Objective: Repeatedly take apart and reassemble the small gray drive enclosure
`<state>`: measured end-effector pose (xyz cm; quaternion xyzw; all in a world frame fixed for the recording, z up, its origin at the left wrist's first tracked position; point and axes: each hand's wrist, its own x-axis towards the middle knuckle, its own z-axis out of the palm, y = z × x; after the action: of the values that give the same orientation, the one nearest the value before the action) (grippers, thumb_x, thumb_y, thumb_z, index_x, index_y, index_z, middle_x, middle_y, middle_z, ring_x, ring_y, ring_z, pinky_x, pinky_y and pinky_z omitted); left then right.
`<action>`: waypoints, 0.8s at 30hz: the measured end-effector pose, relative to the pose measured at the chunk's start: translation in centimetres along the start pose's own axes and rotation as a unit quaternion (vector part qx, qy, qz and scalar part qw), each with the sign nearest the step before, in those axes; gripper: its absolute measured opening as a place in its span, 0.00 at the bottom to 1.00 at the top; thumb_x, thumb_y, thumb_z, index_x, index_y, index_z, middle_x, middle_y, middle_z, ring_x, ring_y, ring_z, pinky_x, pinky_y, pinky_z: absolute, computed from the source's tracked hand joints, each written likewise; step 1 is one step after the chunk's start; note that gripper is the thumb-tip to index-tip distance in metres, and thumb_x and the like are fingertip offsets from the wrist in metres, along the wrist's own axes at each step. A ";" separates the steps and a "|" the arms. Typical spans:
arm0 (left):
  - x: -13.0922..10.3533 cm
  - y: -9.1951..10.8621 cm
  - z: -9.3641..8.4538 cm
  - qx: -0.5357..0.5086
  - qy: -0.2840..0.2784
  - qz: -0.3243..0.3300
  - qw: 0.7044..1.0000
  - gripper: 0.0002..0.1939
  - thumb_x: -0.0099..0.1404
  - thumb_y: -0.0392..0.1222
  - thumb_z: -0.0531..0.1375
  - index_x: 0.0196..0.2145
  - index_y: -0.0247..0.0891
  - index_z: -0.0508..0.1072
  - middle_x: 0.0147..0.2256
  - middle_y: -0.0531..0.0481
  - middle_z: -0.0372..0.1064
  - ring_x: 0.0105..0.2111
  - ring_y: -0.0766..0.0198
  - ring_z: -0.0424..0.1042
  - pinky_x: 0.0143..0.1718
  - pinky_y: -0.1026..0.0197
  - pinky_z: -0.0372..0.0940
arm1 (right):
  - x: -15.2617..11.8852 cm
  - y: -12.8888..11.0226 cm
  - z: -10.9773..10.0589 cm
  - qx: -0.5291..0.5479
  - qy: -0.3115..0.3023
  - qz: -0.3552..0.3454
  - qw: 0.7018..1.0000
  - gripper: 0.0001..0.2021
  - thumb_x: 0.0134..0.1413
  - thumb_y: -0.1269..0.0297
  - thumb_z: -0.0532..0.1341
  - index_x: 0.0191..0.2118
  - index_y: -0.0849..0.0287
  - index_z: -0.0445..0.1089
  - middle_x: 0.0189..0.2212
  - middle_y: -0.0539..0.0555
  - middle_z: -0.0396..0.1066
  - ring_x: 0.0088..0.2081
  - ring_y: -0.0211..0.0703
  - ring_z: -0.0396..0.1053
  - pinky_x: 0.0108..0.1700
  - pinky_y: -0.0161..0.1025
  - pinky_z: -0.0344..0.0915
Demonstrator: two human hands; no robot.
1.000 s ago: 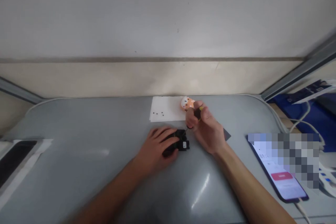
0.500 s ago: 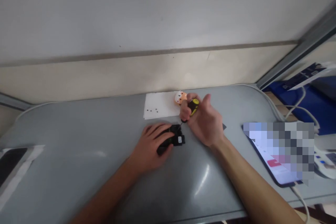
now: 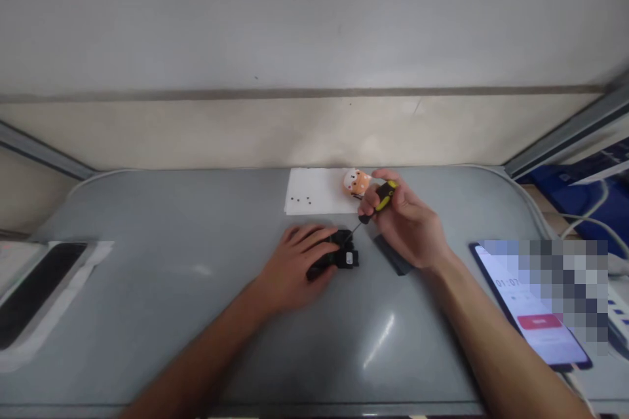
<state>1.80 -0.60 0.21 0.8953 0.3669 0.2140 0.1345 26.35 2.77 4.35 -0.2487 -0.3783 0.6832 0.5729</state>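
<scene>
My left hand (image 3: 302, 267) grips a small black device (image 3: 350, 260) that bears a little white label; its kind I cannot make out. Fingers and thumb cover the device's left part. My right hand (image 3: 410, 226) holds a screwdriver (image 3: 384, 196) by its black and yellow handle. The thin shaft slants down to the left, and its tip meets the device's upper side near my left fingertips. Below my right palm lies a flat dark piece (image 3: 393, 256), partly hidden by the hand. Just behind the screwdriver sits a round orange and white animal-faced object (image 3: 356, 182).
A white sheet (image 3: 322, 191) with several tiny dark screw-like bits (image 3: 298, 200) lies behind the hands, near the wall. On the right is a lit phone (image 3: 535, 340) with a cable, partly pixelated. A dark-screened device (image 3: 42, 288) rests at the left of the grey table (image 3: 196, 340).
The view has shifted, so the table things appear further right. My right hand has drawn back slightly, showing more screwdriver shaft and the dark piece; its thumb has come down onto the handle.
</scene>
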 end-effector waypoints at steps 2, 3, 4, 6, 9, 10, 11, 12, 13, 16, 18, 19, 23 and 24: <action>0.1 0.0 0.0 0.000 -0.003 -0.006 1.000 0.13 0.74 0.42 0.61 0.54 0.46 0.76 0.63 0.48 0.73 0.63 0.51 0.69 0.63 0.44 0.60 | -0.2 0.3 0.8 0.056 0.001 0.004 0.998 0.14 0.64 0.47 0.65 0.46 0.49 0.73 0.31 0.50 0.60 0.33 0.44 0.60 0.41 0.43 0.62; 0.1 0.1 0.0 -0.001 -0.004 -0.010 1.000 0.13 0.74 0.42 0.61 0.54 0.46 0.76 0.63 0.48 0.73 0.63 0.51 0.69 0.64 0.44 0.60 | -0.3 0.4 1.1 0.071 -0.004 0.005 0.997 0.14 0.64 0.46 0.64 0.42 0.50 0.73 0.30 0.49 0.58 0.32 0.43 0.57 0.39 0.42 0.62; 0.2 0.1 0.1 -0.002 -0.005 -0.011 1.000 0.13 0.74 0.42 0.61 0.54 0.46 0.77 0.62 0.48 0.73 0.63 0.51 0.69 0.64 0.44 0.60 | -0.4 0.4 1.4 0.075 -0.009 0.003 0.997 0.14 0.64 0.46 0.64 0.38 0.51 0.72 0.29 0.50 0.57 0.31 0.43 0.57 0.38 0.42 0.61; 0.3 0.1 0.1 -0.006 -0.001 -0.011 1.000 0.13 0.73 0.42 0.61 0.53 0.45 0.77 0.62 0.48 0.74 0.62 0.51 0.70 0.64 0.44 0.61 | -0.5 0.3 1.6 0.058 -0.012 -0.010 0.998 0.14 0.63 0.48 0.66 0.34 0.52 0.72 0.32 0.52 0.60 0.34 0.44 0.59 0.40 0.43 0.62; 0.3 0.1 0.2 -0.011 0.006 -0.008 1.000 0.12 0.73 0.43 0.62 0.52 0.45 0.78 0.62 0.48 0.74 0.62 0.51 0.70 0.64 0.44 0.61 | -0.6 -0.2 1.5 -0.001 -0.001 -0.029 1.000 0.14 0.61 0.49 0.68 0.32 0.54 0.73 0.39 0.55 0.64 0.42 0.47 0.64 0.47 0.44 0.64; 0.3 0.1 0.2 -0.011 0.007 -0.011 1.000 0.12 0.72 0.43 0.62 0.52 0.45 0.78 0.62 0.47 0.74 0.62 0.51 0.71 0.64 0.44 0.61 | -0.6 -0.4 1.5 -0.019 -0.002 -0.023 1.000 0.15 0.60 0.48 0.69 0.32 0.54 0.73 0.39 0.55 0.65 0.42 0.48 0.65 0.48 0.45 0.65; 0.3 0.1 0.2 -0.011 0.006 -0.014 1.000 0.12 0.72 0.43 0.62 0.52 0.45 0.78 0.61 0.47 0.75 0.62 0.51 0.70 0.64 0.44 0.61 | -0.5 -0.5 1.5 -0.030 -0.004 -0.016 0.999 0.15 0.61 0.48 0.68 0.32 0.54 0.73 0.37 0.55 0.65 0.41 0.48 0.65 0.48 0.46 0.65; 0.3 0.1 0.2 -0.011 0.004 -0.016 1.000 0.12 0.73 0.44 0.62 0.52 0.46 0.78 0.61 0.47 0.75 0.62 0.50 0.71 0.64 0.44 0.62 | -0.5 -0.5 1.5 -0.032 -0.004 -0.010 0.999 0.15 0.61 0.47 0.68 0.33 0.53 0.73 0.35 0.54 0.64 0.39 0.48 0.64 0.47 0.46 0.65; 0.3 0.0 0.2 -0.010 0.003 -0.019 1.000 0.12 0.73 0.44 0.62 0.52 0.46 0.79 0.61 0.47 0.75 0.62 0.50 0.71 0.64 0.44 0.62 | -0.5 -0.4 1.5 -0.026 -0.003 -0.005 1.000 0.15 0.63 0.46 0.66 0.35 0.52 0.72 0.33 0.53 0.63 0.37 0.47 0.64 0.45 0.47 0.65; 0.2 -0.1 0.3 -0.005 -0.005 -0.021 1.000 0.12 0.74 0.47 0.62 0.52 0.46 0.79 0.61 0.47 0.75 0.62 0.51 0.71 0.64 0.44 0.62 | -0.3 0.1 1.8 0.019 0.013 -0.003 1.000 0.15 0.66 0.43 0.62 0.38 0.50 0.71 0.29 0.50 0.58 0.32 0.45 0.59 0.40 0.44 0.64; 0.2 -0.2 0.4 -0.004 -0.006 -0.020 1.000 0.12 0.74 0.48 0.62 0.53 0.46 0.79 0.62 0.47 0.75 0.63 0.51 0.71 0.64 0.44 0.61 | -0.3 0.3 1.9 0.045 0.024 -0.002 0.999 0.17 0.67 0.42 0.60 0.37 0.50 0.69 0.27 0.49 0.54 0.30 0.43 0.56 0.37 0.42 0.62; 0.2 -0.2 0.5 -0.006 -0.004 -0.020 1.000 0.12 0.74 0.49 0.63 0.53 0.46 0.79 0.62 0.47 0.75 0.63 0.51 0.71 0.64 0.45 0.61 | -0.3 0.4 1.9 0.051 0.026 0.000 0.998 0.17 0.66 0.43 0.61 0.37 0.51 0.69 0.27 0.48 0.53 0.29 0.42 0.55 0.36 0.41 0.61; 0.2 -0.1 0.5 -0.010 0.009 -0.024 1.000 0.11 0.74 0.49 0.64 0.51 0.45 0.79 0.62 0.48 0.75 0.62 0.53 0.72 0.63 0.46 0.61 | -0.4 0.1 1.6 0.021 0.017 -0.019 0.999 0.14 0.64 0.48 0.66 0.36 0.51 0.69 0.31 0.50 0.62 0.33 0.42 0.62 0.40 0.41 0.65; 0.2 0.0 0.5 -0.010 0.009 -0.027 1.000 0.11 0.74 0.48 0.64 0.51 0.45 0.79 0.61 0.48 0.75 0.62 0.53 0.72 0.63 0.46 0.61 | -0.3 0.0 1.5 0.003 0.010 -0.020 1.000 0.14 0.65 0.47 0.66 0.36 0.51 0.70 0.34 0.51 0.64 0.36 0.43 0.65 0.42 0.42 0.66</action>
<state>2.16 -0.46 -0.15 0.8816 0.3898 0.2224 0.1461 25.25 2.10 5.22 -0.2461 -0.3750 0.6703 0.5912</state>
